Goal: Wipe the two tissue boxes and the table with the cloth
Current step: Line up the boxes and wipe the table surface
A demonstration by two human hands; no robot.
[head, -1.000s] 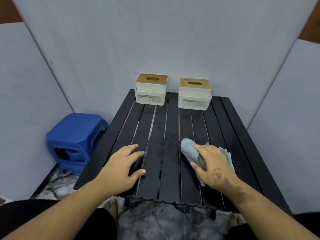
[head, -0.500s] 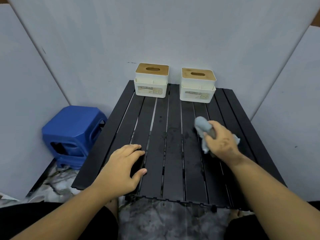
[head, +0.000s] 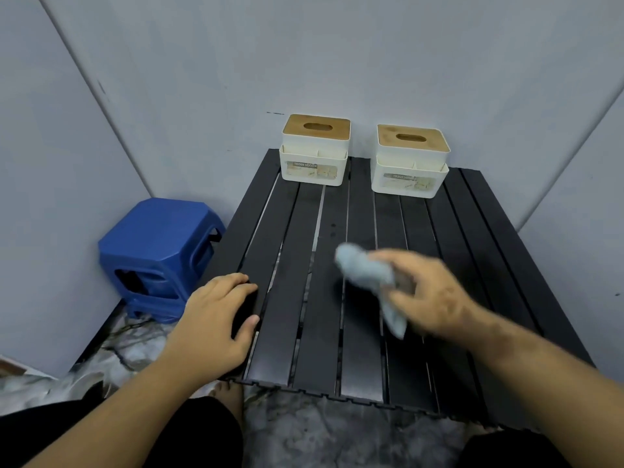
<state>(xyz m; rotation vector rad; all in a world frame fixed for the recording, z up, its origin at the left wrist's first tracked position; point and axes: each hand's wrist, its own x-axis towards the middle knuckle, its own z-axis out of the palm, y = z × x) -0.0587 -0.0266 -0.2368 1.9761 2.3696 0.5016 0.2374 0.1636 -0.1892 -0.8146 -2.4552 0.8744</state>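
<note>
Two white tissue boxes with wooden lids stand side by side at the far edge of the black slatted table (head: 364, 352), the left box (head: 314, 151) and the right box (head: 410, 161). My right hand (head: 429, 292) grips a bunched light-blue cloth (head: 366, 273) on the table's middle; both are motion-blurred, and a tail of cloth hangs out under the palm. My left hand (head: 219, 315) rests flat on the table's near left slats, fingers spread and holding nothing.
A blue plastic stool (head: 158, 255) stands on the floor left of the table. Grey panels wall in the back and both sides. My dark-clothed knees and a marbled floor show below the table's near edge.
My right hand carried the cloth from the near right up the table, then swept it left to the middle. The left hand stayed in place. The head camera shifted.
</note>
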